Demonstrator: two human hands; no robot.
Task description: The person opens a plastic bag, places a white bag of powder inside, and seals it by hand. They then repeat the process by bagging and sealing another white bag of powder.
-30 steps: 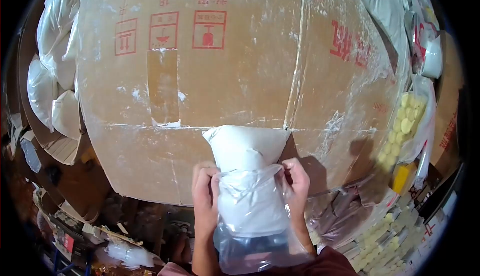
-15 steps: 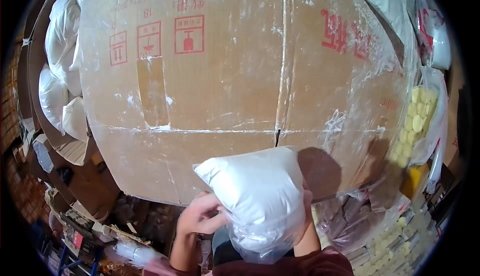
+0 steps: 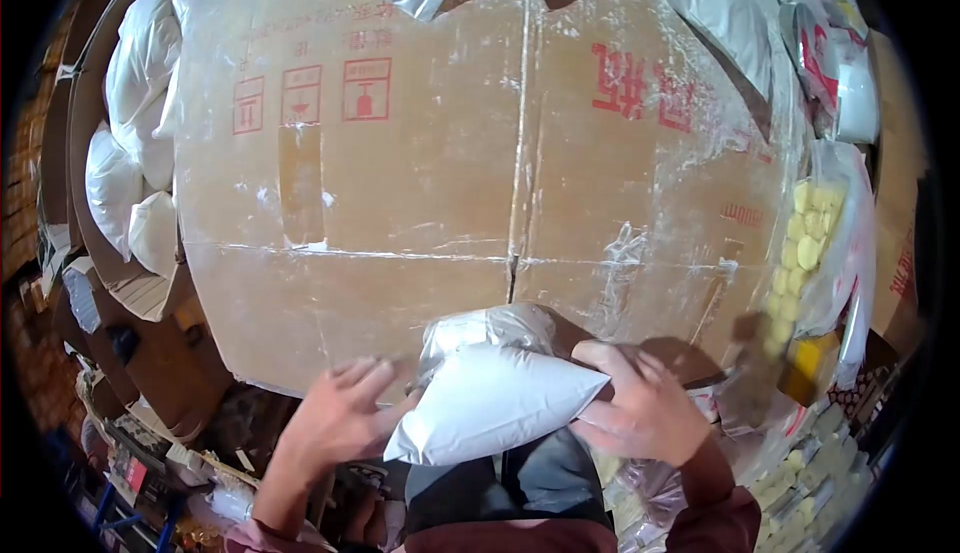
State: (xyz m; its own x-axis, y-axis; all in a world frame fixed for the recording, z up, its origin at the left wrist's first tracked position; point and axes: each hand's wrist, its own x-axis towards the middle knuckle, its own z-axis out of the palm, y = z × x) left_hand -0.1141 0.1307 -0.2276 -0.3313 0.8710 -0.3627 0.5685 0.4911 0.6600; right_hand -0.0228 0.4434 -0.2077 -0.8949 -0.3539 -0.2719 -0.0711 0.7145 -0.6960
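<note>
A plump white bag [image 3: 500,403] lies at the near edge of the cardboard surface [image 3: 400,193], its clear, crumpled plastic end [image 3: 490,329] pointing away from me. My left hand [image 3: 350,408] is at the bag's left side, fingers bent and partly blurred, with the fingertips reaching behind its left edge. At the right corner my right hand [image 3: 640,403] pinches the bag between thumb and fingers.
White filled bags [image 3: 140,63] stand in a carton at the left. More white bags [image 3: 715,13] lie along the far edge. Bags of yellow pieces [image 3: 808,243] are at the right, near a yellow box [image 3: 810,365].
The bag has turned, so its clear end now faces away instead of toward me. Both hands have moved apart to its sides, and the view has shifted slightly.
</note>
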